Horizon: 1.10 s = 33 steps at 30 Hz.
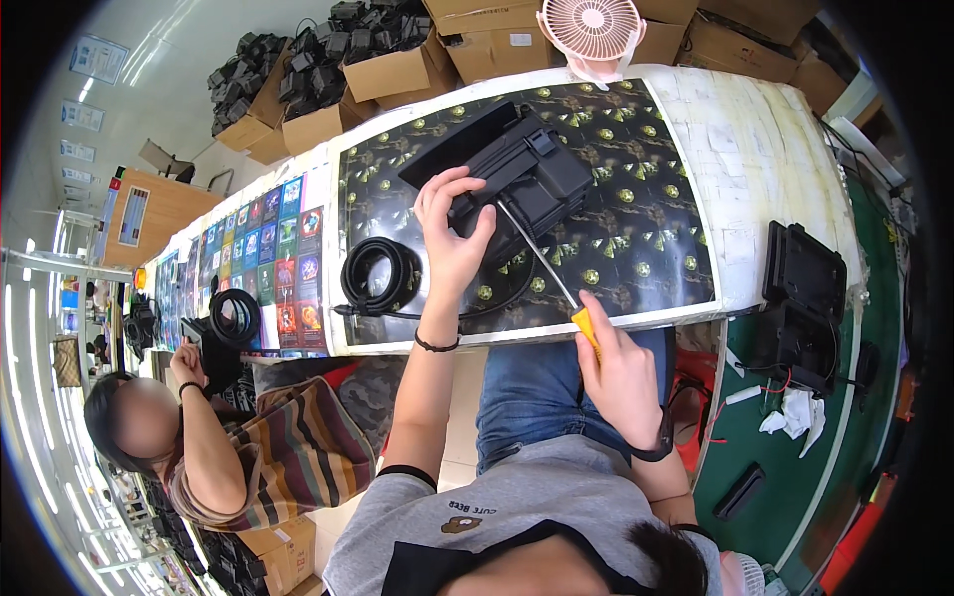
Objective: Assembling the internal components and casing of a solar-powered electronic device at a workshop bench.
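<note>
On the dark patterned mat point(636, 199) lies a black plastic case point(561, 164) with its flap-like lid point(457, 144) swung open to the far left. My left hand point(452, 233) curls its fingers and thumb around the near left corner of the case; part of the grip is hidden. In my right hand point(621, 377) is a long screwdriver point(584, 323) with a yellow handle, slanting up and left. The screwdriver's tip meets the near side of the case beside my left thumb. A coiled black cable point(373, 278) rests left of my left wrist, and its line runs under that arm toward the case.
A pink fan point(593, 25) stands at the table's far edge. Cartons point(397, 74) of black units sit behind. At left, a co-worker point(268, 447) sits by another coiled cable point(235, 316). Right of me, an opened black case point(800, 308) lies near white scraps point(795, 417).
</note>
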Each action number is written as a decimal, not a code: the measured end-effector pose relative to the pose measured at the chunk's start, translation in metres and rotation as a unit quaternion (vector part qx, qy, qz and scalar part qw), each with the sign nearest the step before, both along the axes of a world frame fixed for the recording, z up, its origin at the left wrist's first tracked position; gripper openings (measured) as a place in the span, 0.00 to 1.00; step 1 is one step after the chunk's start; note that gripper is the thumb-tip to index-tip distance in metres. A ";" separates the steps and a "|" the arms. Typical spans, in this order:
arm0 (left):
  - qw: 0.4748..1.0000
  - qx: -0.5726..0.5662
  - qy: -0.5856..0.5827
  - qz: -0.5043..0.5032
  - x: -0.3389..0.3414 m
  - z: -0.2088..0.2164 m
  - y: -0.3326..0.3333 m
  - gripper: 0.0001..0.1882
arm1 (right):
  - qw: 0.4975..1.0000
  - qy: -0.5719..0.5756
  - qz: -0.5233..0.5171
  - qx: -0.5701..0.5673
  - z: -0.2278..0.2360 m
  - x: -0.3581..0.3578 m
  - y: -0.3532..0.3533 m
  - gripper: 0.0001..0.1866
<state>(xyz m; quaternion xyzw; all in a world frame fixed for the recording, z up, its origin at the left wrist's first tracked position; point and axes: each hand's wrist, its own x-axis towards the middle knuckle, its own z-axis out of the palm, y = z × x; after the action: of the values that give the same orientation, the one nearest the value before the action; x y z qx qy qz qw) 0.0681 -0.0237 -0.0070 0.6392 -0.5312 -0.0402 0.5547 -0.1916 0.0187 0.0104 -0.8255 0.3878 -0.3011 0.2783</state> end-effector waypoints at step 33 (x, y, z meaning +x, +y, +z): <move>0.999 0.005 -0.031 0.009 0.002 -0.003 0.001 0.14 | 0.965 0.219 -0.041 -0.135 0.005 0.017 0.017 0.27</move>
<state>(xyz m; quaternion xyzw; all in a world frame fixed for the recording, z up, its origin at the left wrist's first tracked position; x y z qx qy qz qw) 0.0701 -0.0228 -0.0103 0.6478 -0.5421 -0.0184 0.5349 -0.1747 0.0356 0.0157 -0.8845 0.4287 -0.1739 0.0597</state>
